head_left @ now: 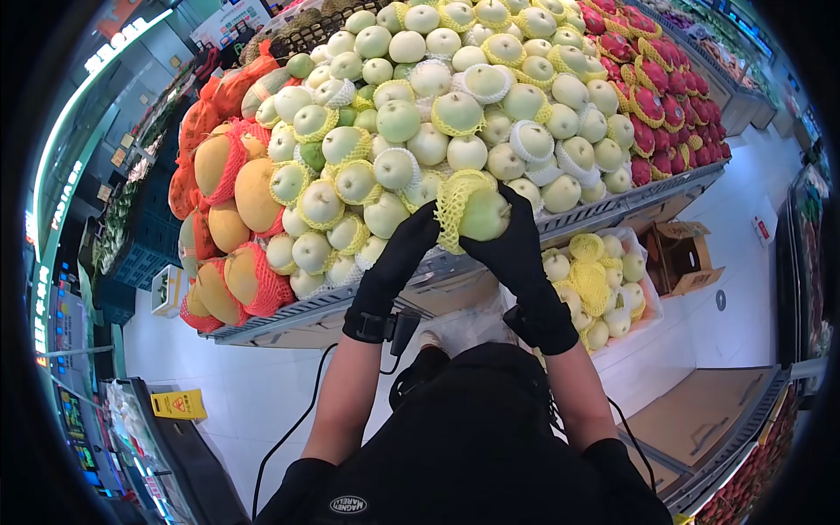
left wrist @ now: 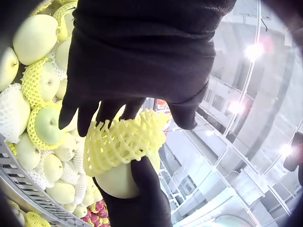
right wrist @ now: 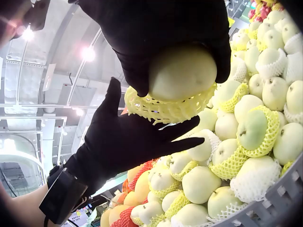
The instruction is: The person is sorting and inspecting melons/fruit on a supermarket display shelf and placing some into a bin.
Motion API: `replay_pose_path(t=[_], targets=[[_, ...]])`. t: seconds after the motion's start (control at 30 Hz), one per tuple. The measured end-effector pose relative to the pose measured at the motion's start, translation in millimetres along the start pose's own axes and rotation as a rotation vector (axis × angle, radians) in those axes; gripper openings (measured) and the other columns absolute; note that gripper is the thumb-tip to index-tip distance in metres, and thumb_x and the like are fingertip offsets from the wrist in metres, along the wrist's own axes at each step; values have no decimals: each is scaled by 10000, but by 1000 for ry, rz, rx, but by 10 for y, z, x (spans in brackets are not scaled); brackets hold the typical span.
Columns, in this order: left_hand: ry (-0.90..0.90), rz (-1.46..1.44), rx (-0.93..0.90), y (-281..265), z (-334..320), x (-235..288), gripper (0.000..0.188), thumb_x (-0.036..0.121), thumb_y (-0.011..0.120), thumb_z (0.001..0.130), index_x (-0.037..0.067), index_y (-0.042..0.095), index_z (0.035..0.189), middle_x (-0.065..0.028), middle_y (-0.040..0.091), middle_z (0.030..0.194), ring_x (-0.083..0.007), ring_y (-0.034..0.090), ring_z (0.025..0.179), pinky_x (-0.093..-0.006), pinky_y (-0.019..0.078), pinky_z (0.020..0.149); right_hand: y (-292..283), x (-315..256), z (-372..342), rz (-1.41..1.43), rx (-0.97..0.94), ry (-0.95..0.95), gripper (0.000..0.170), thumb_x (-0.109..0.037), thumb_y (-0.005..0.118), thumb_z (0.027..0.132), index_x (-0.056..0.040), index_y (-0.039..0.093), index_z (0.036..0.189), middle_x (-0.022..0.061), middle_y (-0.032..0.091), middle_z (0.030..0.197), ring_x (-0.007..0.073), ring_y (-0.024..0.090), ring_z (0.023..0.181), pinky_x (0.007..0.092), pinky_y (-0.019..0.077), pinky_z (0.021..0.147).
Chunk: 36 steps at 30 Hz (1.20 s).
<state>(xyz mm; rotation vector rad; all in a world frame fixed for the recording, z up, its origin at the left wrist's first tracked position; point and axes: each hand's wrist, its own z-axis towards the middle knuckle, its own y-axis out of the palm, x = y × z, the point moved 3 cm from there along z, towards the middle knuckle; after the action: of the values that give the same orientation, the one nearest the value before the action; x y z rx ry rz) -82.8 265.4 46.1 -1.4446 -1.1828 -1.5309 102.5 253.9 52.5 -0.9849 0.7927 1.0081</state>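
In the head view, my gloved right hand [head_left: 518,249] grips a pale green melon [head_left: 486,215] with a short stem. A yellow foam net sleeve [head_left: 452,210] covers its left end. My gloved left hand [head_left: 409,249] is at the sleeve's side. The right wrist view shows the left hand [right wrist: 135,139] with straight, spread fingers just below the sleeve [right wrist: 165,109]. There the right thumb and fingers curl round the bare part of the melon [right wrist: 182,73]. In the left wrist view, the left fingertips reach the sleeve's open edge [left wrist: 125,142].
A sloped display of melons [head_left: 398,120], many in foam nets, rises before me behind a grey rim [head_left: 577,219]. Larger yellow melons [head_left: 257,194] lie left, dragon fruit [head_left: 647,103] right. Below stand a crate of melons [head_left: 619,319] and a cardboard box [head_left: 687,262].
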Motion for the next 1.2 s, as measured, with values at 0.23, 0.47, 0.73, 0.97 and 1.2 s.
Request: replay_pose_path(t=[0.23, 0.47, 0.73, 0.97, 1.2], targets=[[6, 43, 188, -6, 4, 16, 428, 136, 583, 925, -63, 498, 1294, -89, 599, 1195, -155, 545, 1106, -293, 424, 963, -9, -34, -55, -25, -1, -115, 892, -219, 872, 568, -5, 414, 1302, 187, 465, 1221, 338, 480, 1149, 412, 422, 980], [178, 381, 197, -76, -74, -27, 407, 98, 573, 913, -46, 488, 1284, -100, 582, 1221, -195, 563, 1113, -324, 423, 1008, 22, -60, -73, -52, 14, -161, 898, -207, 864, 578, -13, 405, 1326, 202, 456, 1228, 368, 469, 1161, 428, 421, 988], [-9, -513, -8, 141, -72, -70, 446, 205, 566, 943, 19, 450, 1331, -111, 563, 1250, -208, 552, 1146, -351, 469, 970, 113, -175, -112, -130, -11, -228, 892, -206, 848, 623, -7, 384, 1358, 236, 460, 1299, 392, 457, 1214, 454, 405, 1016], [-13, -732, 35, 64, -9, -322, 493, 283, 526, 959, -7, 424, 1344, -139, 541, 1285, -259, 536, 1185, -400, 441, 1018, 98, -194, -100, 102, -193, -212, 878, -243, 833, 685, 8, 358, 1379, 242, 431, 1356, 376, 420, 1278, 437, 353, 1071], [-128, -1059, -43, 325, -67, -311, 657, 549, 408, 961, 71, 342, 1407, -161, 432, 1388, -283, 471, 1260, -448, 406, 1056, 240, -153, -170, 122, -9, -172, 606, -234, 653, 884, 6, 381, 1369, 232, 468, 1316, 351, 457, 1243, 415, 372, 1037]])
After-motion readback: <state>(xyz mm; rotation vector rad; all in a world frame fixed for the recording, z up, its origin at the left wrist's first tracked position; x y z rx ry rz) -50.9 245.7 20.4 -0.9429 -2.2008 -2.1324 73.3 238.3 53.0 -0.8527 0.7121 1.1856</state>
